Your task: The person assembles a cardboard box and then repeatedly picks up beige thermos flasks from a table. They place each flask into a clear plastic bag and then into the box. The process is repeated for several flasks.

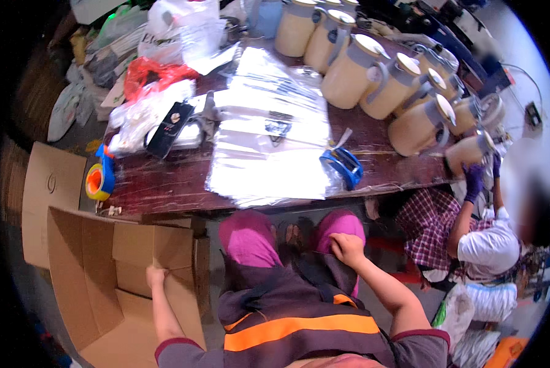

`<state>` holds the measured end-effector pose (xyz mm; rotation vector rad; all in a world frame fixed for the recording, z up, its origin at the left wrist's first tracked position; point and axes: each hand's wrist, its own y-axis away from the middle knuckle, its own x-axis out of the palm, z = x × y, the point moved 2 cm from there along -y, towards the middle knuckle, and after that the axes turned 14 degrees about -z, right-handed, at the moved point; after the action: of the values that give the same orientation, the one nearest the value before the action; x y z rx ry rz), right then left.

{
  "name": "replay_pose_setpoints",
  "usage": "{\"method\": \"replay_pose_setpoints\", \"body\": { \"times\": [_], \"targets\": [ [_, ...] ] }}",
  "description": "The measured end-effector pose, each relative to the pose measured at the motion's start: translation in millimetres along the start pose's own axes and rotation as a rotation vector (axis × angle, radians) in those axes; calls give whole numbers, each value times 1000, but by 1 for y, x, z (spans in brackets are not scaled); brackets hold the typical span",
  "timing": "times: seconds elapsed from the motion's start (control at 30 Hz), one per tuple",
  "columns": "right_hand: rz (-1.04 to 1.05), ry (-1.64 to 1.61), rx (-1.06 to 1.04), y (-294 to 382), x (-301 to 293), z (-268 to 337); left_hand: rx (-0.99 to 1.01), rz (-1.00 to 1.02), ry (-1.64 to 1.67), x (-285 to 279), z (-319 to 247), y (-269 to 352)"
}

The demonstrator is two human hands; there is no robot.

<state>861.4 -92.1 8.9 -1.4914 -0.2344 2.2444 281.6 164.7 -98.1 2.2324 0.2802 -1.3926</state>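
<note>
My left hand (156, 278) is closed at a flap edge of an open cardboard box (99, 276) on my left; its fingertips are partly hidden. Loosely curled and holding nothing, my right hand (347, 248) rests on my right knee over pink trousers (341, 227). Before me on the dark red table (173, 184) lies a stack of shiny clear plastic bags (270, 156). A blue tape dispenser (344, 168) sits at the stack's right. Another tape dispenser (101, 177), blue with yellow tape, is at the table's left corner.
Several cream jugs with grey handles (348, 78) stand at the back right. A person in purple gloves (473, 183) handles a jug (468, 154) at the right. A black phone (170, 129) and a red plastic bag (153, 78) lie at the left.
</note>
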Motion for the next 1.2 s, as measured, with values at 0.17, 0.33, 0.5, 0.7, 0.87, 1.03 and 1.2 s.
{"method": "replay_pose_setpoints", "body": {
  "times": [0.17,0.33,0.5,0.7,0.87,1.03,1.2],
  "targets": [
    [-407,-144,358,-67,-33,-36,148,-33,-186,8,-14,33],
    [-1121,33,575,-170,-143,-169,236,61,3,23,-47,69],
    [-923,-54,644,-200,-171,-232,239,108,-175,82,-63,62],
    [-728,-876,510,-169,-204,-30,692,158,628,-52,-251,195],
    [-158,-899,472,-90,-169,102,543,932,1082,-50,-370,279],
    [308,-1017,26,-84,-177,155,337,1343,1001,1,-323,274],
    [760,-1799,-338,-86,-198,168,-19,1354,1269,1,-287,243]
  ]
}}
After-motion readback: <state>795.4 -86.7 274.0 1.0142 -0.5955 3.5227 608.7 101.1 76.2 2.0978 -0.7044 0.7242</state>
